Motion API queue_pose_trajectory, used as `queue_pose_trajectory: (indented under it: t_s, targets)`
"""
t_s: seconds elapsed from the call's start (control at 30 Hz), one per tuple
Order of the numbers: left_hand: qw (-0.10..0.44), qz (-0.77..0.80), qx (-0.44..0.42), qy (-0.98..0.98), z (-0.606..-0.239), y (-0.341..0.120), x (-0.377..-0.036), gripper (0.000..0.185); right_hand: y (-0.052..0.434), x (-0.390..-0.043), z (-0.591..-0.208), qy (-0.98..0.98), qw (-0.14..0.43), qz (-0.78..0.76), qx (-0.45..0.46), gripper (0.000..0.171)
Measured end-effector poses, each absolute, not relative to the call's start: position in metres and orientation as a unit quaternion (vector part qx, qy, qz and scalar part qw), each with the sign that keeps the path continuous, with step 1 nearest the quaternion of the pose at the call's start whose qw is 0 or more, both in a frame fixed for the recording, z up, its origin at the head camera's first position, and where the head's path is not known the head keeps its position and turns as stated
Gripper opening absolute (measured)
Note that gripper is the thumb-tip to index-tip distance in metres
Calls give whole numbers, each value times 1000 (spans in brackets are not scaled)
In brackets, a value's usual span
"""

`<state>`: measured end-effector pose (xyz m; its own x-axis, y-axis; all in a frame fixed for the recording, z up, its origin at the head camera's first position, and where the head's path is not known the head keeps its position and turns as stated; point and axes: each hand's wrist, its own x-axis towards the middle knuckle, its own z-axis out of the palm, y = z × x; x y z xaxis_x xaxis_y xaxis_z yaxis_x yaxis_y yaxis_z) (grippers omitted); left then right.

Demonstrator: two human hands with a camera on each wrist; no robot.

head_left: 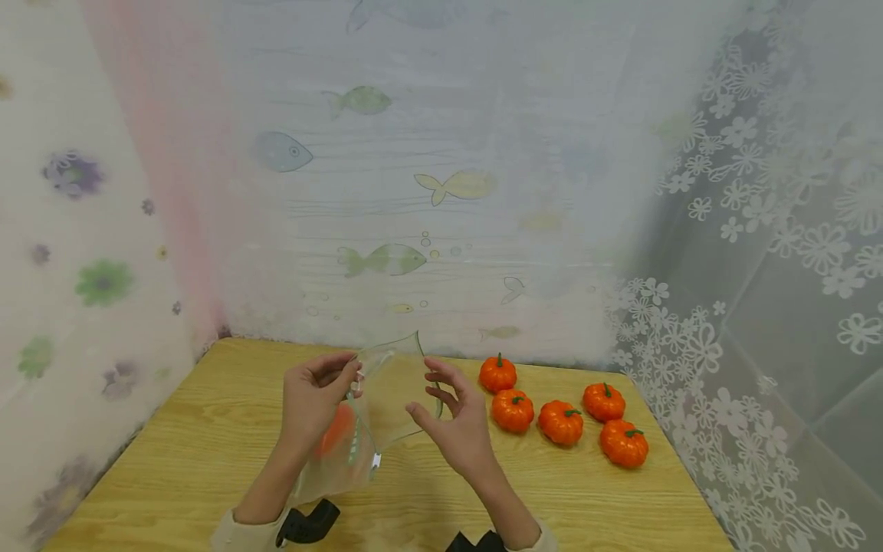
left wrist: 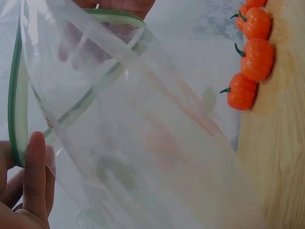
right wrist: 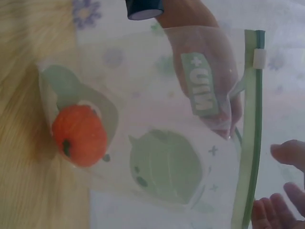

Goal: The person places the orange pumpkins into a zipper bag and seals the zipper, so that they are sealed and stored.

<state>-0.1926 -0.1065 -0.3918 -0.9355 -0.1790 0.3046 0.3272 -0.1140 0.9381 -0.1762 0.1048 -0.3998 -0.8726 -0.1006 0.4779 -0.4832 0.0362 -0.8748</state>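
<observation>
My left hand [head_left: 312,400] pinches one side of the mouth of a clear slider zip bag [head_left: 396,395], thumb on the rim. Printed with pale green figures, the bag has a green zip edge [right wrist: 252,143] and a white slider [right wrist: 259,58]. Inside, at the bottom, sits a small orange toy pumpkin [right wrist: 78,136] with a green stem. The mouth gapes in the left wrist view. My right hand [head_left: 461,422] is at the opposite side of the mouth, thumb and fingers spread apart, fingertips right at the rim and thumb away from it.
Several orange toy pumpkins [head_left: 513,411] stand on the right part of the wooden table [head_left: 207,429]. Curtains with fish and flower prints [head_left: 428,230] hang behind and at both sides. Black wrist mounts [head_left: 309,524] show at the sleeves.
</observation>
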Motion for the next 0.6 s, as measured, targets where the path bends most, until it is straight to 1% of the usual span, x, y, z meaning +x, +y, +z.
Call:
queue_pose_trajectory:
  t_s: [0.23, 0.3, 0.4, 0.6]
  targets:
    - [170, -735, -48, -654, -390, -107, -192, 21, 117, -178, -413, -632, 241, 700, 229, 34]
    - [171, -731, -46, -659, -389, -107, -192, 21, 122, -180, -420, -627, 261, 699, 226, 29]
    - [172, -725, -45, -665, -389, -107, -192, 20, 130, -184, -432, -627, 269, 704, 197, 23]
    - [174, -728, -48, -661, -390, -108, -191, 22, 151, -196, -468, -629, 253, 727, 105, 18]
